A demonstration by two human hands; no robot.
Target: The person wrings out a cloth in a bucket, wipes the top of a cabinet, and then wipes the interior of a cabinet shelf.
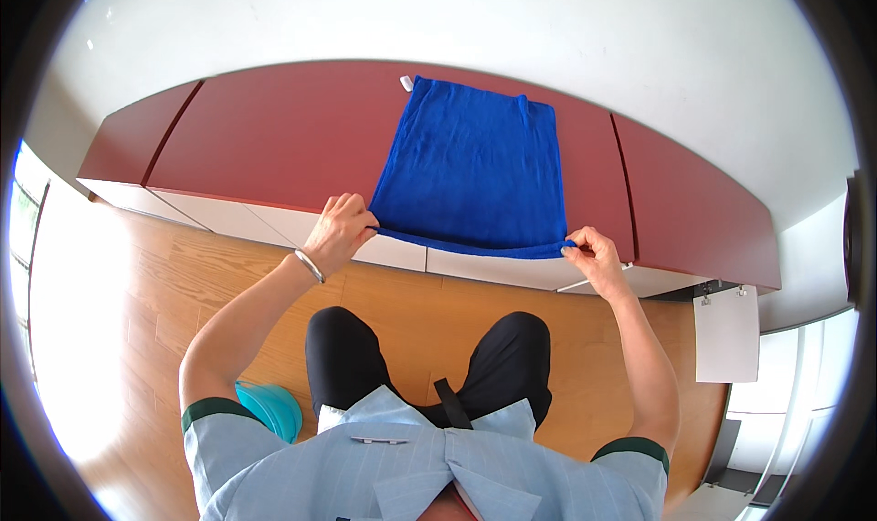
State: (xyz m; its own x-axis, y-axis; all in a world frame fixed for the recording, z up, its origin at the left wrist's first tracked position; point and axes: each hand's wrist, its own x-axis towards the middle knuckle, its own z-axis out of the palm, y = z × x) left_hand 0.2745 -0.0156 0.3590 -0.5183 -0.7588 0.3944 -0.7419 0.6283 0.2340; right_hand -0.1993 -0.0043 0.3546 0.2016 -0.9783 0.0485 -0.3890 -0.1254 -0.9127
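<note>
A blue cloth [476, 168] lies spread over the red top [288, 137] of a low cabinet. Its near edge is drawn up along the cabinet's front rim. My left hand [341, 230] pinches the cloth's near left corner, with a metal bangle on the wrist. At the near right corner, my right hand [595, 257] grips the cloth between thumb and fingers. The far right part of the cloth has a small raised fold, and a white tag [406, 83] sticks out at its far left corner.
White cabinet fronts [390, 250] run below the red top, and one door [727, 336] hangs open at the right. A turquoise bucket [270, 411] stands on the wooden floor [226, 274] by my left elbow. A white wall [479, 21] rises behind the cabinet.
</note>
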